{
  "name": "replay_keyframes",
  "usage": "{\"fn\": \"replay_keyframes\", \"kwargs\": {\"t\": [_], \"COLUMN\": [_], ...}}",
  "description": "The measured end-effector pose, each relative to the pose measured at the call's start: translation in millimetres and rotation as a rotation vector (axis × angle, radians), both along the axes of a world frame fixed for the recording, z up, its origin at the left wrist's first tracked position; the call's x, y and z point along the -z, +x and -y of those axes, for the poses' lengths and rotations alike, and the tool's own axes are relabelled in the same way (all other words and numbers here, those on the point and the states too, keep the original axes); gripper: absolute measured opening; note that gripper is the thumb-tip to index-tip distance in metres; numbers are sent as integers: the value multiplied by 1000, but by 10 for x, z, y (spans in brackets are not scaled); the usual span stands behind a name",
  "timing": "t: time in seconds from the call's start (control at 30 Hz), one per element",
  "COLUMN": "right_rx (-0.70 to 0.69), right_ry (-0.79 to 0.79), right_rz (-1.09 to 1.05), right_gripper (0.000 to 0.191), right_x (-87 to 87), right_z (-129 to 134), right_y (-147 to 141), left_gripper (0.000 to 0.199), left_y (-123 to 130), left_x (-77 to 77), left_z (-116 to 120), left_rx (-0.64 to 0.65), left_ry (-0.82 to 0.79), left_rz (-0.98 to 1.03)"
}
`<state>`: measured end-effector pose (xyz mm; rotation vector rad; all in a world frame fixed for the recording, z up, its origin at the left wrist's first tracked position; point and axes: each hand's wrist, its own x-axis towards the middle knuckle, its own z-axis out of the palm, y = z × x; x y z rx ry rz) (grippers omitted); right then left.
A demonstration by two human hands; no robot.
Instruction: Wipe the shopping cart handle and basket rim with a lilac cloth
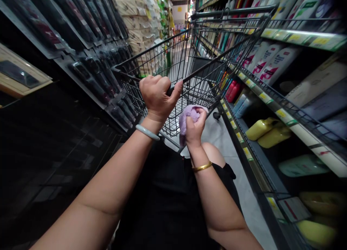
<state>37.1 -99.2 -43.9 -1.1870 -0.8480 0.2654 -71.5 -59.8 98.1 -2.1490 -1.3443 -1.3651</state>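
Beside our left hand (pixel 157 94), clenched round the handle (pixel 170 90), our right hand (pixel 194 132) grips probably a cloth (pixel 183 120), best bunched snugly.

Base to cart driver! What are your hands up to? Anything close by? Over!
Left hand on cart handle. Right hand holding purple cloth. Bottle shelves close on right.

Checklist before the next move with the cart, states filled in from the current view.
1. Left hand closed on the cart handle: ok.
2. Right hand free: not ok, holds the purple cloth.
3. Cloth clear of the floor: ok.
4. All casters visible: not ok, one caster shows clearly.
5. Gap between cart and right-side shelves: cannot tell.
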Motion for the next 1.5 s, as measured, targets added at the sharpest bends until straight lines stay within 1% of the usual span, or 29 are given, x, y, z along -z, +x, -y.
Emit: {"fn": "replay_keyframes", "kwargs": {"t": [0.03,0.07,0.13,0.2,0.23,0.27,0.3,0.33,0.43,0.47,0.5,0.53,0.63,0.67,0.73,0.77,0.83,0.9,0.93,0.97,1.03,1.1,1.13,1.17,1.2,1.3,1.37,1.43,1.5], "right_rx": [-16,-28,-37,-31,-26,-22,-21,-26,-56,-63,-64,-63,-59,-59,-50,-34,3,24,25,17,-19,-54,-63,-62,-51,-11,7,-4,-39], "right_ry": [10,-19,-177,-366,-427,-456,-448,-408,-202,-158,-151,-182,-350,-378,-353,-306,-169,-46,-26,-45,-188,-346,-385,-386,-350,-145,-53,-81,-190], "right_rz": [79,142,202,166,128,96,81,89,185,203,194,150,-69,-121,-133,-102,-21,45,60,61,-5,-120,-164,-187,-187,-123,-87,-85,-139], "right_gripper": [38,38,39,39,38,35,33,31,31,32,33,34,30,28,27,28,30,34,35,35,34,31,31,32,34,38,39,42,42], "right_x": [-22,-17,60,161,194,206,195,165,42,18,13,26,126,155,168,150,84,27,17,23,69,120,129,123,103,10,-12,21,75], "right_z": [29,45,35,-2,-18,-25,-21,-8,44,47,38,16,-93,-125,-156,-155,-130,-107,-105,-111,-143,-180,-194,-202,-204,-199,-207,-228,-244], "right_y": [-19,-30,-31,-17,-14,-15,-23,-36,-66,-60,-41,-10,118,155,195,195,171,146,143,148,178,212,220,221,215,173,159,168,186], "left_gripper": [44,43,44,46,48,49,50,51,52,51,50,49,44,41,34,35,42,48,51,53,56,60,61,62,63,64,64,63,64], "left_y": [-11,-22,-42,-57,-62,-64,-66,-67,-72,-75,-78,-79,-41,-6,101,168,305,421,463,493,520,508,492,471,446,356,291,227,165], "left_x": [2,3,-1,-8,-13,-18,-24,-33,-91,-125,-166,-212,-359,-403,-475,-503,-545,-578,-595,-614,-655,-699,-718,-734,-745,-757,-754,-747,-736], "left_z": [-16,-30,-53,-71,-80,-87,-93,-94,-45,-9,34,79,147,129,26,-46,-181,-241,-230,-197,-91,12,49,74,90,117,144,183,226], "left_rx": [1,2,3,10,15,20,24,26,14,10,8,7,16,26,51,60,47,-17,-63,-112,-195,-222,-218,-208,-199,-204,-219,-228,-227], "left_ry": [9,19,36,41,38,35,31,28,29,26,22,21,42,50,39,11,-88,-197,-237,-263,-295,-306,-305,-300,-293,-281,-277,-277,-276], "left_rz": [3,4,8,12,16,21,26,27,4,-22,-59,-100,-195,-208,-228,-251,-339,-476,-542,-598,-672,-735,-767,-796,-818,-847,-848,-841,-834]}}
